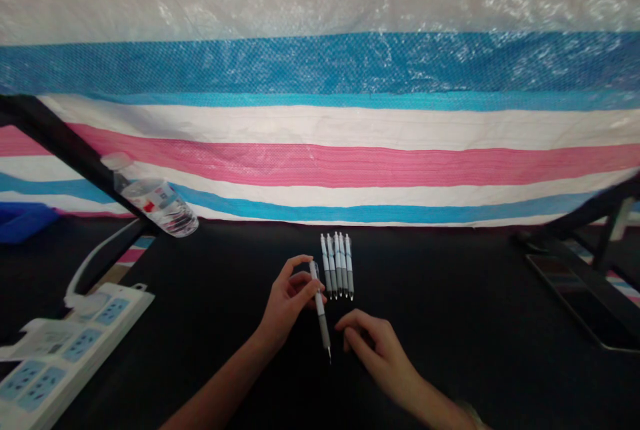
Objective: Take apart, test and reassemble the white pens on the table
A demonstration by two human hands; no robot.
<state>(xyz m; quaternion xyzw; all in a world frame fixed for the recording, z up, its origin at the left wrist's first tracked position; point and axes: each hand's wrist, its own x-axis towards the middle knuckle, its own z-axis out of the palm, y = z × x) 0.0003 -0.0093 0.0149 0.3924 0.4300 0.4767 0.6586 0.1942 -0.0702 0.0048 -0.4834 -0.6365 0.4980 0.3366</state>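
My left hand (pixel 290 297) is closed around a white click pen (pixel 320 303) with a grey grip. The pen slants, its tip low and towards me, and one finger rests on its top end. To the right of the tip, apart from it, my right hand (pixel 377 343) is loosely curled, its fingertips drawn in close together; nothing shows in them. Just beyond both hands, several matching white pens (pixel 337 267) lie side by side on the black tabletop (pixel 225 290), tips towards me.
On the left lie a white power strip (pixel 83 343) and its cable. A water bottle (pixel 160 203) leans beside a black bar (pixel 75 150), with a blue object (pixel 25 222) further left. At right lies a dark phone (pixel 580 297). A striped plastic sheet (pixel 350 163) hangs behind.
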